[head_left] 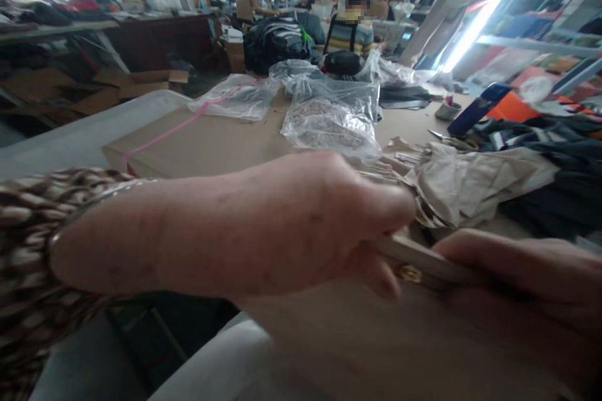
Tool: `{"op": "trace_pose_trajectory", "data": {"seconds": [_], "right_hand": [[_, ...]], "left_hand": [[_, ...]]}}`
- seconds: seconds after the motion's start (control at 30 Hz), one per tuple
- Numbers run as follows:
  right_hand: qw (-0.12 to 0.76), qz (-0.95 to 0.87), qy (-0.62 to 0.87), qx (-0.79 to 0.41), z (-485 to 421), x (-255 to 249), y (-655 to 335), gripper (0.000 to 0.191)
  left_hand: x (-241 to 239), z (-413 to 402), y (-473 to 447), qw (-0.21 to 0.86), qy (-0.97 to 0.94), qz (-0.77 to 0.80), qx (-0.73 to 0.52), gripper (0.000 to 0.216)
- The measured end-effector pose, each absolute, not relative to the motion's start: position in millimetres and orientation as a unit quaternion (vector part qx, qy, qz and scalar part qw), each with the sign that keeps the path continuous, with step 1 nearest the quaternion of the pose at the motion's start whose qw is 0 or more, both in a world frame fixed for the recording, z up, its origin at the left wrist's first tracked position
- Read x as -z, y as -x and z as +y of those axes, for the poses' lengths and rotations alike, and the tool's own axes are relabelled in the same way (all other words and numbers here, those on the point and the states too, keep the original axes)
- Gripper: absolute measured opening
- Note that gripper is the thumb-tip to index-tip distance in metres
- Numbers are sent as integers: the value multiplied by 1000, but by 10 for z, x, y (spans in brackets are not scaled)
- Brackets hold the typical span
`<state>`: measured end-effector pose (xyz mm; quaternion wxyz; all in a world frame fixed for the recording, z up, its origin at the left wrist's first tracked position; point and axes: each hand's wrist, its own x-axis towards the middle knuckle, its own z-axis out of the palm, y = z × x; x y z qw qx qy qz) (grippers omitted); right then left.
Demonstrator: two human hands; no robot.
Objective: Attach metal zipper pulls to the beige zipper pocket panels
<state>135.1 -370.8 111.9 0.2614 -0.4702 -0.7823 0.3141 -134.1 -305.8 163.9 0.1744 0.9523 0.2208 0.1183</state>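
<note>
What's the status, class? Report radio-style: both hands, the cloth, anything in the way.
Left hand and right hand gripping beige cloth at its edge. Gold-coloured fitting showing between them. Crumpled pale cloth and plastic bag beyond.

Left grip (pixel 332 219) pinched, right grip (pixel 527 276) curled

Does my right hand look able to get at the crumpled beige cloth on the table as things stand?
Probably, once freed: your right hand seems to grip the beige fabric, but nothing visible blocks the crumpled beige cloth just beyond.
</note>
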Motion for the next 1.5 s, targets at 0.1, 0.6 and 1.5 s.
{"op": "trace_pose_trajectory", "data": {"seconds": [0.1,0.6,1.5], "right_hand": [[130,-762,475,-421,-3574,-608,-1224,25],[103,-836,520,-143,-3254,168,-1252,20],[353,-737,575,-45,-4193,504,-836,18]], "left_hand": [[-1199,-2976,1450,162,-948,274,-7,21],[35,-2619,1274,-16,-943,333,15,17],[530,-2491,1447,35,-990,92,-102,41]]}}
